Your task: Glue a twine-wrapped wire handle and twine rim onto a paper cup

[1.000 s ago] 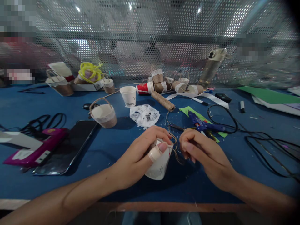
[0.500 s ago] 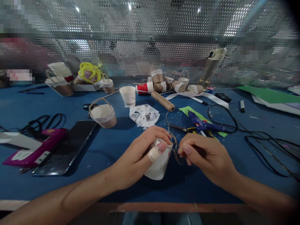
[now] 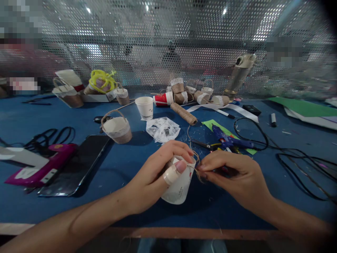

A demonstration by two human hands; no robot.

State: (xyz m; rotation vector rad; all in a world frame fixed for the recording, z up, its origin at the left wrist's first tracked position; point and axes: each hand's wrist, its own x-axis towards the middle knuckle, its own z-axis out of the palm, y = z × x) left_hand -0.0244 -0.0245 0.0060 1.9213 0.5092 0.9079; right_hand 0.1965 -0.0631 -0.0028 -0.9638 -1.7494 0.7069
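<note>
My left hand [image 3: 155,175] is wrapped round a white paper cup [image 3: 180,186] held on its side just above the blue table [image 3: 110,168]; a bandage covers the thumb. My right hand [image 3: 231,177] pinches a strand of brown twine [image 3: 195,165] right at the cup's rim, fingers pressed together. The twine runs up the table to a brown twine spool [image 3: 183,114]. A blue glue gun [image 3: 228,140] lies just behind my right hand.
A finished twine basket cup [image 3: 117,129], a crumpled plastic bag [image 3: 163,129], a plain paper cup [image 3: 144,107], a red cup [image 3: 163,99] and several wrapped cups stand farther back. A phone [image 3: 76,163] and pink case [image 3: 39,168] lie left. Black cables [image 3: 289,154] lie right. A perforated metal screen [image 3: 168,45] backs the table.
My right hand has dropped lower and shifted left toward the cup's rim, drawing the twine closer to it. My left hand keeps hold of the cup, barely moving.
</note>
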